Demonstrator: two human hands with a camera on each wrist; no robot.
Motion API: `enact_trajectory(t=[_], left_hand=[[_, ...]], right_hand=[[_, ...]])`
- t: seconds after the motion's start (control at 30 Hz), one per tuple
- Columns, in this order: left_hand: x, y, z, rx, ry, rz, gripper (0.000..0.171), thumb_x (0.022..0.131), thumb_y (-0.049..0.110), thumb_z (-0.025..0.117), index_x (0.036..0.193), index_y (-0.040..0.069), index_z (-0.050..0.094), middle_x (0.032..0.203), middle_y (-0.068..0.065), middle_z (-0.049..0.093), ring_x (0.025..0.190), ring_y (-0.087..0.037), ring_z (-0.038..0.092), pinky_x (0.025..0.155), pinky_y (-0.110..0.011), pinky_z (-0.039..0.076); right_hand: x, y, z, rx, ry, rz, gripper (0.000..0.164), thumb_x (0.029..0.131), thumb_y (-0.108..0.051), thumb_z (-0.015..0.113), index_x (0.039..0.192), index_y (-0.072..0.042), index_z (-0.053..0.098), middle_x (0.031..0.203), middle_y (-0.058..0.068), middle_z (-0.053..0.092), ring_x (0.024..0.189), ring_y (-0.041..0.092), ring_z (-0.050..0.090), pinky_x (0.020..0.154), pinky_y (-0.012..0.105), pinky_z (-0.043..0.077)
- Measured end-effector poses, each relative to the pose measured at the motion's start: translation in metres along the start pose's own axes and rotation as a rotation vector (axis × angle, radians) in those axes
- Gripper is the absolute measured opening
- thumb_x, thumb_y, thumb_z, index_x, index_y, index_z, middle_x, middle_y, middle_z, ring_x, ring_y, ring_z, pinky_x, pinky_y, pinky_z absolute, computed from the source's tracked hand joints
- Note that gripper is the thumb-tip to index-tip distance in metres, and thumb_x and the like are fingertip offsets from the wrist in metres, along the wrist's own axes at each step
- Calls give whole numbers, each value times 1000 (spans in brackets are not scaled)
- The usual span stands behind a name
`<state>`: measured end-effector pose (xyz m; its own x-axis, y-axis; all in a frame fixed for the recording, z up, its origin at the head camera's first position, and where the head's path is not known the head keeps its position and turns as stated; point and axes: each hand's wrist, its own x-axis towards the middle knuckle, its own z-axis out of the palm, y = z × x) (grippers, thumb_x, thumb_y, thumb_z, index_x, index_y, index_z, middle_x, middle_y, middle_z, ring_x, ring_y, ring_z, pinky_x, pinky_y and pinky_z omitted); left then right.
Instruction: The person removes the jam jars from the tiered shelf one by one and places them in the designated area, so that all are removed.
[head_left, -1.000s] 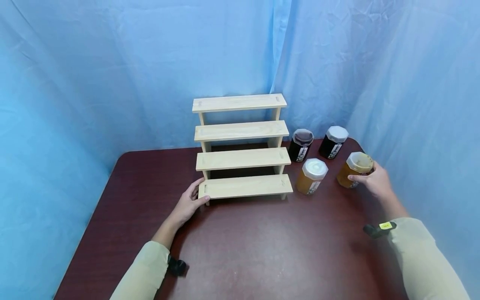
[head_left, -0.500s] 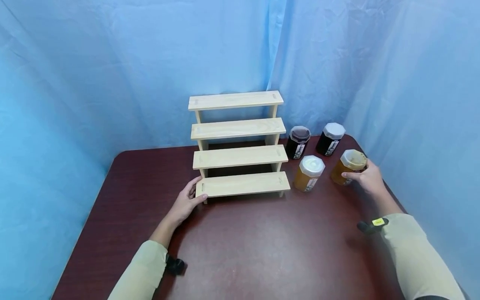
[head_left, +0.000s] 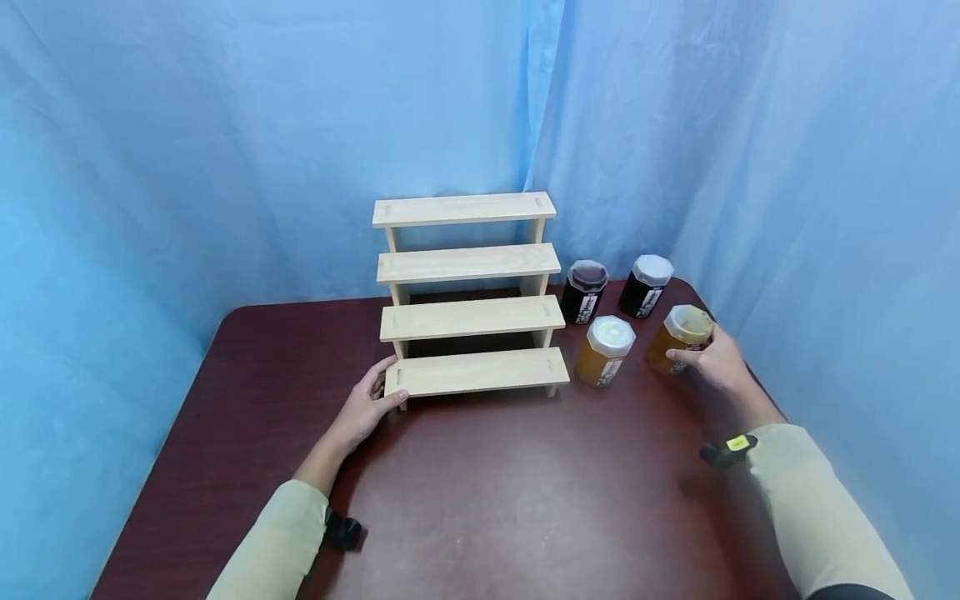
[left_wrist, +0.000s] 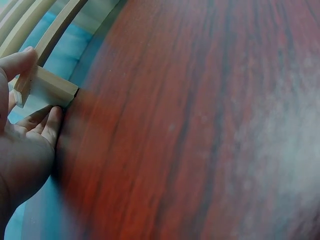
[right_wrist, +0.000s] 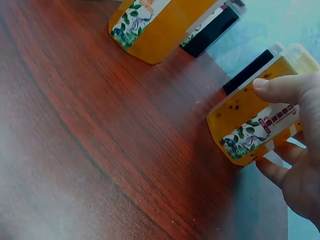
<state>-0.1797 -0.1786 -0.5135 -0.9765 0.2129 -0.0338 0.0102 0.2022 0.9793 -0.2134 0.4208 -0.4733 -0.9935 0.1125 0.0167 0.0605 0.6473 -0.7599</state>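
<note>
In the head view, a pale wooden stepped stand (head_left: 472,317) rises at the back middle of the table. My left hand (head_left: 365,406) grips the left end of its lowest board, thumb over the front edge; the left wrist view shows the thumb (left_wrist: 20,61) on that board and the other fingers by the leg. At the right, my right hand (head_left: 720,364) holds an octagonal amber jar (head_left: 665,350) with a pale lid. In the right wrist view that jar (right_wrist: 235,122) stands on the table, the thumb on one side, fingers on the other.
A second amber jar (head_left: 600,360) with a white lid stands between the stand and the held jar. Behind are two dark jars, one (head_left: 582,296) near the stand and one (head_left: 645,287) farther right. Blue curtains (head_left: 300,150) hang around the dark red table (head_left: 480,500).
The head view has shifted, so everything sits farther left in it. The jar in my right hand has come slightly closer to the other amber jar. My left hand keeps its grip on the stand.
</note>
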Motion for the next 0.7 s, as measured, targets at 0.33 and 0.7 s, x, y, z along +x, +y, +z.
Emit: enact_trajectory(t=[0.33, 0.7], left_hand=[[8, -4, 8, -8, -31, -7, 72, 97, 18, 70, 159, 15, 32, 157, -19, 37, 147, -33, 30, 119, -54, 19], [8, 11, -2, 66, -27, 5, 80, 97, 21, 70, 160, 8, 24, 158, -24, 32, 142, -41, 37, 111, -55, 34]], right_hand=[[-1, 19, -2, 16, 10, 21, 98, 88, -36, 80, 154, 6, 21, 144, 36, 37, 130, 53, 38, 105, 72, 28], [-4, -19, -34, 150, 123, -116, 99, 93, -18, 75, 162, -6, 6, 156, 33, 27, 141, 50, 30, 116, 49, 29]])
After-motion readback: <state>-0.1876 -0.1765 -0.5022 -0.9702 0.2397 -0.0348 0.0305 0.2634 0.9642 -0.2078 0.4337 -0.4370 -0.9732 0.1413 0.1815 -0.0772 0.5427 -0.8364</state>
